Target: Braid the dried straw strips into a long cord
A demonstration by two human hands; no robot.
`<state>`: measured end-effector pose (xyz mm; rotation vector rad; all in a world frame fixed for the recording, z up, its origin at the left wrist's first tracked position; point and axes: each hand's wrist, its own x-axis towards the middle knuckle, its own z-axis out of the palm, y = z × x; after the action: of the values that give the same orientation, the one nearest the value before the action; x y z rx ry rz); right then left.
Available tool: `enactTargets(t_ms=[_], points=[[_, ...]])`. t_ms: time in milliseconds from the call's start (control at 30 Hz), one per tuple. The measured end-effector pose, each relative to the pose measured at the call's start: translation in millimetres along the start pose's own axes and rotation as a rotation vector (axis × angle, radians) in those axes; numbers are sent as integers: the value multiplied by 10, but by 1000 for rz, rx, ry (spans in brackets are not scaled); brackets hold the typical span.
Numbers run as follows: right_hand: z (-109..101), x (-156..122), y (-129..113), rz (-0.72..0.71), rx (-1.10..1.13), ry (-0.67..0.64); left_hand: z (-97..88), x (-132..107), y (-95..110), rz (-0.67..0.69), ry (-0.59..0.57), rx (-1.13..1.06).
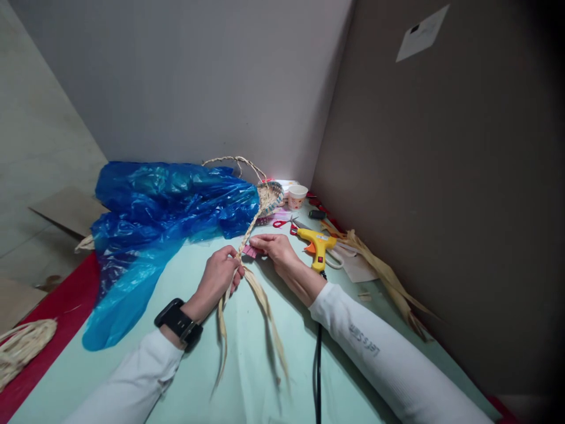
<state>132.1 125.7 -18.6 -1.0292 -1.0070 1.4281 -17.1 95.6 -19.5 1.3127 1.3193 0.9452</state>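
My left hand point(223, 271) is closed around the lower end of a pale braid point(248, 232), plaited from dry, husk-like strips. Below the grip, loose husk strips point(265, 300) hang toward the front of the table. The braid runs up to a small woven basket point(272, 197), which lies partly covered by a blue plastic bag. Just right of the braid, my right hand point(277, 247) has its thumb and forefinger pinched together; what lies between them, if anything, is too small to make out. A pink piece point(249, 251) shows beneath those fingertips; whether they touch it is unclear.
The blue plastic bag point(176, 206) spreads across the left. A yellow glue gun point(316, 242) with a black cord point(318, 365) lies beside my right forearm. Red-handled scissors point(285, 223), a paper cup point(297, 197) and dry husks point(384, 274) sit near the partition walls.
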Motion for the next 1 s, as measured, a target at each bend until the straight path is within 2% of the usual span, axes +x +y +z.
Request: enactTargets(t_ms=[167,400,533,767,1000], points=[[17,3,5,-2,20,24,3,0,0,3,3,39],[23,-3,-12,9,35,39,106,-37,92,61,120,157],[25,-4,-10,4,39,21,125,-20,97,48,40,129],[36,-55,-28,-42,19,-62,28,39,27,5,-119,51],[-1,-62,-33,-41,40,-70,9,24,-9,-13,-113,-23]])
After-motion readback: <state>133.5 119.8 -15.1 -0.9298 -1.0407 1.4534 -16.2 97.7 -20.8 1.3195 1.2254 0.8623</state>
